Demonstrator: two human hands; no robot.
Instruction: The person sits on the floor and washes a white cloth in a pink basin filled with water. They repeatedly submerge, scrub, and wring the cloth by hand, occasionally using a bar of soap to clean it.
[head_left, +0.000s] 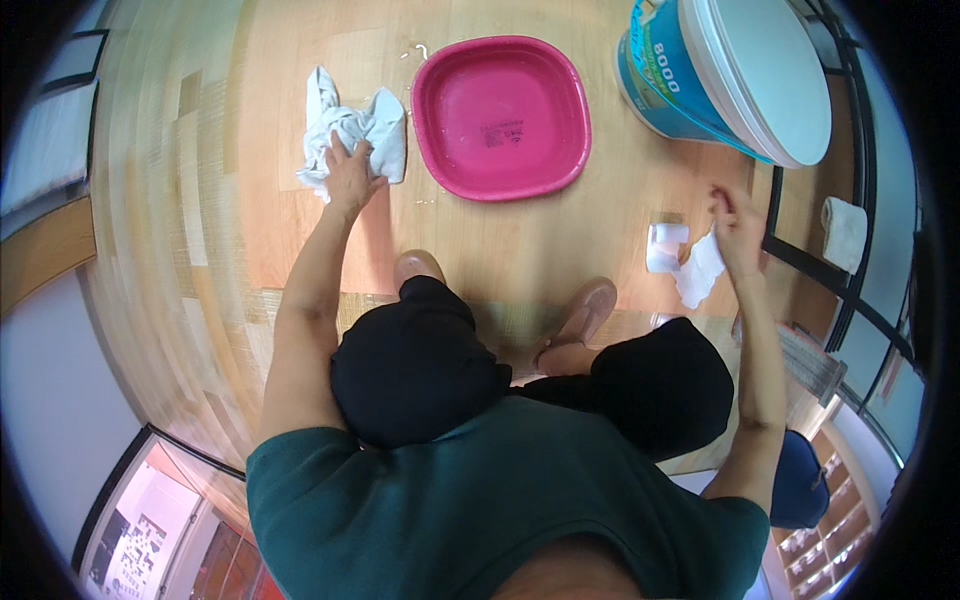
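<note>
The person's left hand (350, 178) is pressing down on a crumpled white cloth (352, 128), its fingers spreading loosely over the fabric rather than clenching it. The cloth is lying on the wooden floor (540, 240), just left of a pink basin (500, 95), with one corner sticking up toward the far side. The right hand (738, 235) is hovering or resting well apart from the cloth, over on the person's right; its fingers are bending slightly, ungripped, and nothing is showing in them. A torn white sheet (699, 272) is lying just beside that hand; whether the two are touching, one cannot tell. A small white roll-like piece (664, 247) is sitting against the sheet's left side.

The basin is standing between the cloth and a big blue bucket (672, 95), blocking the straight way across from one to the other. The bucket is carrying a white lid (775, 75) and filling the far right. Dark framing (815, 268) is running along the right side, close to the right hand, and a folded pale towel (843, 235) is lying beside it. Black-trousered knees (415, 365) and pinkish-brown shoes (590, 308) are taking up the near floor between the forearms.
</note>
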